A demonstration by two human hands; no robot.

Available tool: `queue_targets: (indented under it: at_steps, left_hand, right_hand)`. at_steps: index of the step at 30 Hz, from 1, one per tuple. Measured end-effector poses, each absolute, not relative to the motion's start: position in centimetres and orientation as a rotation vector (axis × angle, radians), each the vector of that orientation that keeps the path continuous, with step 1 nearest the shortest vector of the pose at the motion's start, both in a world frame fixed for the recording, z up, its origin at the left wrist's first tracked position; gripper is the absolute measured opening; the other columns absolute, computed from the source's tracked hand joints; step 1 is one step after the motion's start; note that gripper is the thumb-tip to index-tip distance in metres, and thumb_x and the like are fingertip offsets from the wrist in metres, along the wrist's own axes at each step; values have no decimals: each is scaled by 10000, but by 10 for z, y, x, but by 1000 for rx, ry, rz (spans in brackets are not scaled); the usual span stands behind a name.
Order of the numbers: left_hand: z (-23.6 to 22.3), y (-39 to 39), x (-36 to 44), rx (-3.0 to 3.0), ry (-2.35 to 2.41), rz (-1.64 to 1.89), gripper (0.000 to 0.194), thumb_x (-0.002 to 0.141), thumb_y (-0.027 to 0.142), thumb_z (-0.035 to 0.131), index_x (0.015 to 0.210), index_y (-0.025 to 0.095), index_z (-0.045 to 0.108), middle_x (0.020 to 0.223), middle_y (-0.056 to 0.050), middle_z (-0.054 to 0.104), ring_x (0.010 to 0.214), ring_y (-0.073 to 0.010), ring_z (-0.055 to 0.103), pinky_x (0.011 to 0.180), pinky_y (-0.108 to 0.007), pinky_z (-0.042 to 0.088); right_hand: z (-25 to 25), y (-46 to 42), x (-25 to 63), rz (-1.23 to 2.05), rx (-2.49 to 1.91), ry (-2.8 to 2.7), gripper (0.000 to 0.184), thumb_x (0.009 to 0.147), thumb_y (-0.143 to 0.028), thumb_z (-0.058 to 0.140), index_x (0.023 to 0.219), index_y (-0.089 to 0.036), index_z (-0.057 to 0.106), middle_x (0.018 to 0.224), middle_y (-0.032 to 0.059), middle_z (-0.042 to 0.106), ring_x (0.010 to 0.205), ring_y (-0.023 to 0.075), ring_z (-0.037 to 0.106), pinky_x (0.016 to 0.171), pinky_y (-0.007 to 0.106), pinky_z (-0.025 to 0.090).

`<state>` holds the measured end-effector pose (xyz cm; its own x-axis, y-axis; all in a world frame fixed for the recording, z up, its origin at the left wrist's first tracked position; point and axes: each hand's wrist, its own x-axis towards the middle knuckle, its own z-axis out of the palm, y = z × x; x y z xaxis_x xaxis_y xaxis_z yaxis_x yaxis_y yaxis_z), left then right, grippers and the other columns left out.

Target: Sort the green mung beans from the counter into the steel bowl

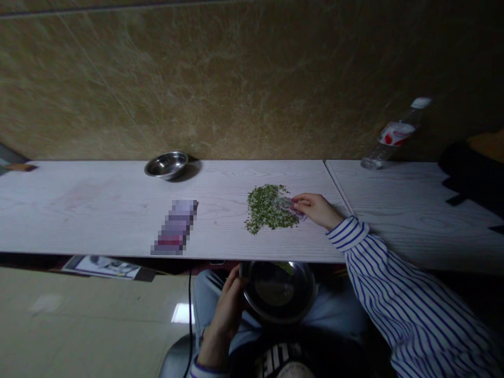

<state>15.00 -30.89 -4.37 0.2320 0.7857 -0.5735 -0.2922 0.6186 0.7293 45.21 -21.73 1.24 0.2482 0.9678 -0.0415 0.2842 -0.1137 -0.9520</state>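
A heap of small green beans [268,207] lies on the pale wooden table [98,210]. My right hand [315,209], in a blue-striped sleeve, rests at the heap's right edge with its fingers pressed on a small clear plastic piece [286,203] among the beans. My left hand [228,310] is below the table edge, curled round the rim of a steel bowl [279,291] held over my lap. A few green beans show inside that bowl near its far rim.
A second, smaller steel bowl [167,165] sits at the back of the table by the marbled wall. A blurred flat rectangle [175,227] lies left of the beans. A plastic water bottle [396,134] leans at the back right. Dark objects [472,168] sit far right.
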Motion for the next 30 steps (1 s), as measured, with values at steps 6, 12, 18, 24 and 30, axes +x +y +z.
queue_targets:
  at_steps: [6, 12, 18, 24, 30]
  left_hand:
    - [-43, -310, 149, 533, 1130, 797, 512, 640, 345, 726, 1138, 234, 675, 925, -30, 725, 870, -250, 662, 663, -299, 480]
    - [-49, -311, 149, 507, 1120, 801, 533, 661, 313, 715, 1182, 222, 652, 924, -30, 713, 852, -241, 652, 632, -291, 469]
    - [-50, -311, 149, 519, 1118, 798, 555, 663, 343, 730, 1197, 215, 649, 927, -37, 715, 847, -246, 647, 636, -299, 473]
    - [-50, -312, 149, 508, 1107, 799, 546, 669, 324, 721, 1199, 214, 645, 931, -37, 721, 864, -253, 660, 653, -301, 479]
    - [-54, -312, 148, 500, 1086, 795, 526, 689, 307, 707, 1202, 214, 633, 964, -40, 730, 863, -248, 669, 625, -282, 464]
  right_hand:
    - [14, -224, 451, 915, -1584, -1218, 121, 793, -118, 702, 886, -177, 752, 740, 39, 772, 667, 154, 711, 634, 263, 597]
    - [15, -229, 450, 906, -1594, -1228, 142, 793, -85, 687, 887, -172, 747, 764, 44, 779, 653, 156, 706, 595, 251, 573]
    - [18, -237, 444, 883, -1593, -1237, 177, 812, -65, 645, 895, -184, 746, 826, 41, 789, 719, 156, 725, 619, 238, 571]
    - [18, -246, 442, 820, -1586, -1289, 182, 820, -91, 644, 924, -185, 758, 898, 63, 802, 815, 182, 756, 727, 278, 606]
    - [19, -253, 450, 746, -1592, -1330, 178, 817, -149, 660, 956, -182, 766, 955, 89, 806, 915, 226, 769, 869, 374, 614]
